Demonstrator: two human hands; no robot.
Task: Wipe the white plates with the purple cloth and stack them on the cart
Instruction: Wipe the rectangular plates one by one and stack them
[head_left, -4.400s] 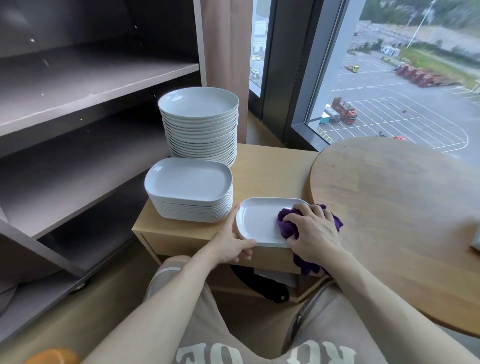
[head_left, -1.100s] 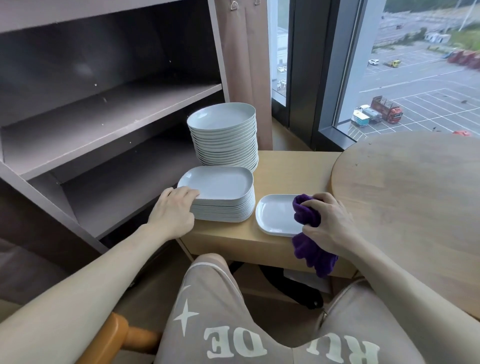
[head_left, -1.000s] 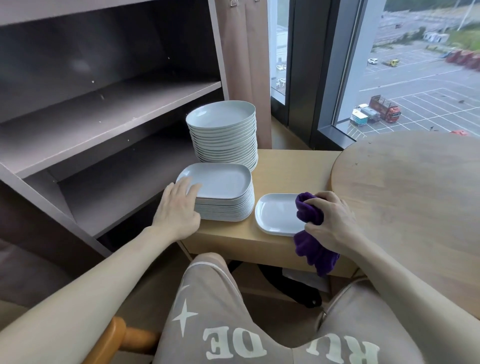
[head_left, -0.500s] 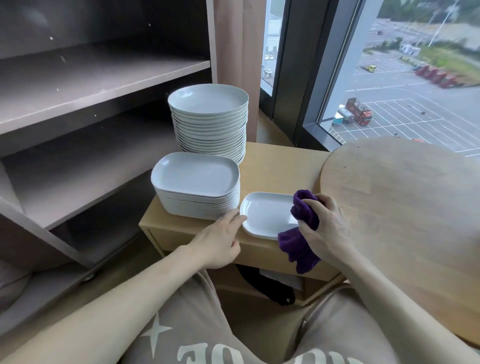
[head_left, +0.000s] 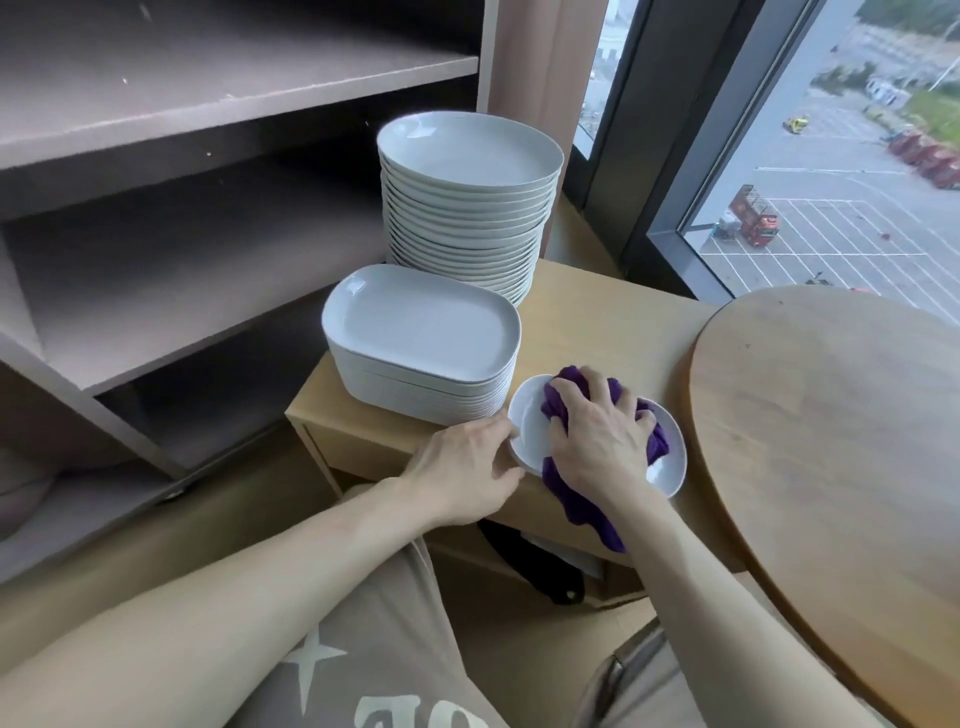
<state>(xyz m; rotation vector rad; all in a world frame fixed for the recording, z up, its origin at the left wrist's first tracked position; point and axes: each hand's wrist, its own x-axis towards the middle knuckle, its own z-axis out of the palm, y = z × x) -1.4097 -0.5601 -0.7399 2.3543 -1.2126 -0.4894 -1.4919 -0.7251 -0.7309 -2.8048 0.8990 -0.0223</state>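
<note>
I am in the middle of wiping one small white plate, which lies on the front edge of the cart, right of centre in the frame. Just to its left stands a stack of oblong plates, and behind that, toward the upper middle, a taller stack of round plates. Both are already piled on the cart, but I cannot tell from here which have been wiped. This plate, as I judge it, has yet to be finished and set on a pile.

My right hand lies palm down on the plate, fingers curled and bunched over the purple cloth, pressing it into the dish; a tail of cloth hangs over the near rim. My left hand reaches in from the lower left, fingertips against the plate's left rim to steady it. Whether the thumb hooks under the edge I cannot make out.
</note>
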